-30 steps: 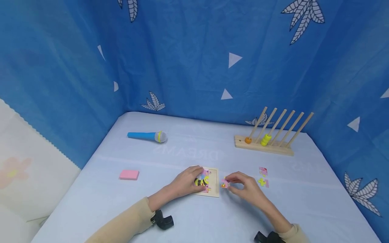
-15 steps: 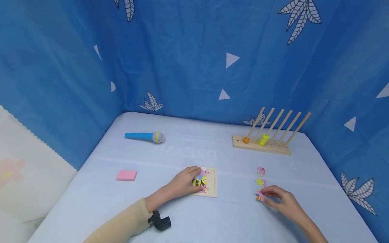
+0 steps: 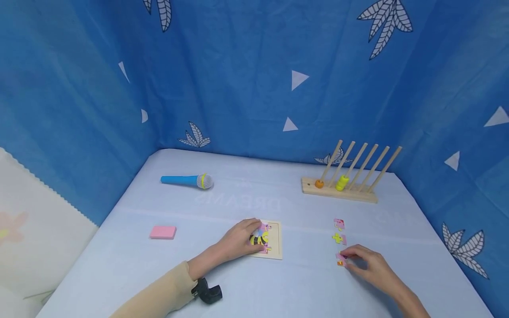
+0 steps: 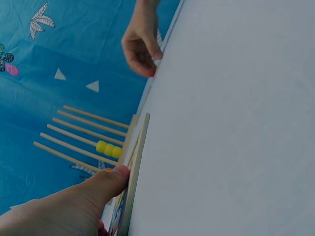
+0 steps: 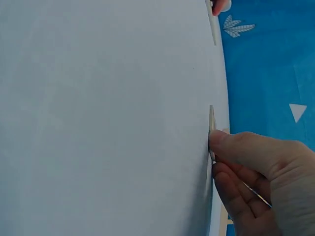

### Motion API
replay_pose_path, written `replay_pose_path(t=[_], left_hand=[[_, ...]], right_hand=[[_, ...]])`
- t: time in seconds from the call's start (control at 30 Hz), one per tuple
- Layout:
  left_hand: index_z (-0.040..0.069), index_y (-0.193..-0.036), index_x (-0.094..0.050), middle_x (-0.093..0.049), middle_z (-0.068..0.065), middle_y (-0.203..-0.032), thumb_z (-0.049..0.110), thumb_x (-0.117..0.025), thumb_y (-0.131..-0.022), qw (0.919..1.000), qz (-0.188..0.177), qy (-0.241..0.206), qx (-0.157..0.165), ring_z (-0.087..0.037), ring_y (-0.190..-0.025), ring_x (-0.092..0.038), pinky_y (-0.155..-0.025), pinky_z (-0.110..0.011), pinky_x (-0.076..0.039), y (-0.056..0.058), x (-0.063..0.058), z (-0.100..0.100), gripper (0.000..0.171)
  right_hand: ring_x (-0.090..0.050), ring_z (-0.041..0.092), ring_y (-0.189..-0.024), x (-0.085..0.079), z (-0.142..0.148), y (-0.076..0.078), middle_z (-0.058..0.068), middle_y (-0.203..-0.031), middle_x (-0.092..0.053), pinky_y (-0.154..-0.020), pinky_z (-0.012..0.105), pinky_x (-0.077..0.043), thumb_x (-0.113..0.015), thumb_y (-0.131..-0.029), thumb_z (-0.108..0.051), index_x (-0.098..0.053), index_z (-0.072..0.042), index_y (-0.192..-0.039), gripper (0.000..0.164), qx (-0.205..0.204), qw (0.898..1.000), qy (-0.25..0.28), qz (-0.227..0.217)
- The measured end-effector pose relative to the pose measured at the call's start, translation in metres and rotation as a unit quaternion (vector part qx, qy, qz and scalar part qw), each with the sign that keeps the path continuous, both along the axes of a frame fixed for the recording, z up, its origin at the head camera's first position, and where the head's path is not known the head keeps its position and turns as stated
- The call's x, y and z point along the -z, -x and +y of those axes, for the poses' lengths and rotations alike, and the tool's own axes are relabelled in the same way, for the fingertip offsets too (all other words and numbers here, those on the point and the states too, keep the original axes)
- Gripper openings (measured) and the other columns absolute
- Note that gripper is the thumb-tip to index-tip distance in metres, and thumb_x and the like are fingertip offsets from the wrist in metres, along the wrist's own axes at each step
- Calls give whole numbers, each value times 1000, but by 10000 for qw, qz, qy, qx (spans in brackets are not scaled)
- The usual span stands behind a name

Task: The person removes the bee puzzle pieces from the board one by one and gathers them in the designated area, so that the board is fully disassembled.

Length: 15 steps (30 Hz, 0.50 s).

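Observation:
My left hand (image 3: 237,242) holds the left part of a square wooden jigsaw puzzle board (image 3: 276,256), fingers over its far side and thumb at the near side. A yellow-and-black bee picture on pink fills the left of the board, partly covered by the hand; bare wood shows at the right. The thumb (image 4: 118,178) lies along the board's edge in the left wrist view. Off to the right, my right hand (image 3: 371,268) pinches a pink puzzle piece (image 3: 340,259) between thumb and fingers, close over the table. In the right wrist view this piece (image 5: 211,115) stands edge-on.
Two places beyond the right hand hold loose pieces: a pink one (image 3: 339,224) and a yellow-and-pink one (image 3: 338,238). A wooden peg rack (image 3: 338,191) with orange and yellow beads stands behind. A blue toy microphone (image 3: 180,180) and a pink block (image 3: 163,232) lie at left.
My right hand has moved right, away from the board, carrying the pink puzzle piece to near the loose pieces; the piece has turned slightly. The left hand keeps its place on the board.

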<state>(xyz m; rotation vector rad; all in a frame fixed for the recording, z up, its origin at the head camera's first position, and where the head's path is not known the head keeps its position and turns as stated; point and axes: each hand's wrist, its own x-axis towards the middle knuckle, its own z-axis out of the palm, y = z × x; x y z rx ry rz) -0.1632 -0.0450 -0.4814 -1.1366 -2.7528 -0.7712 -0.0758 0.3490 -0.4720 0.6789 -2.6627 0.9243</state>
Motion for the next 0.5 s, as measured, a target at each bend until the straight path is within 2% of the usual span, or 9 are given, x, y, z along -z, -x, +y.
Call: replay_pose_path(t=[0.1, 0.2, 0.27, 0.33, 0.43, 0.5], left_hand=[[-2, -131, -52, -49, -15, -135, 41, -71, -83, 10000, -17, 12, 8, -29, -125, -45, -102, -42, -38, 0, 0, -1, 68], [-2, -131, -52, -49, -16, -135, 42, -71, -82, 10000, -12, -31, 0, -29, -125, -45, -102, -42, -38, 1, 0, -2, 68], [-2, -131, -52, -50, -16, -135, 41, -72, -82, 10000, 12, -87, -23, -29, -125, -45, -102, -42, -38, 2, -1, -2, 68], [-2, -131, -52, -50, -15, -135, 41, -72, -81, 9998, 23, -166, -72, -28, -125, -45, -102, -41, -38, 2, -2, -2, 68], [-1, -130, -53, -51, -14, -134, 43, -72, -81, 9996, 37, -202, -193, -26, -125, -46, -101, -39, -39, 2, -3, -2, 69], [-1, -130, -54, -52, -12, -133, 44, -72, -81, 9994, 28, -199, -278, -25, -124, -47, -101, -38, -40, 2, -2, -1, 68]], right_hand=[[-63, 8, -84, -6, -2, 1, -2, -96, -66, -73, 14, -49, -80, -71, -1, -69, -9, -99, 32, -1, 9997, 107, -219], [-63, 8, -88, -21, -10, 4, 1, -99, -67, -75, 19, -52, -77, -77, -7, -69, -7, -104, 28, 369, 9972, 269, -588], [-63, 6, -90, -33, -19, 10, 2, -100, -68, -76, 19, -51, -75, -81, -8, -67, -7, -107, 27, 675, 9951, 372, -623], [-62, 7, -91, -42, -32, 19, 4, -102, -68, -78, 16, -50, -71, -83, -5, -66, -7, -109, 27, 803, 9937, 579, -533], [-63, 12, -91, -47, -58, 35, 8, -104, -68, -81, 13, -47, -68, -84, 0, -65, -3, -110, 26, 567, 9920, 1066, -373], [-64, 17, -92, -46, -80, 46, 10, -105, -67, -82, 18, -49, -67, -86, 0, -64, -1, -111, 26, 269, 9902, 1318, -378]])
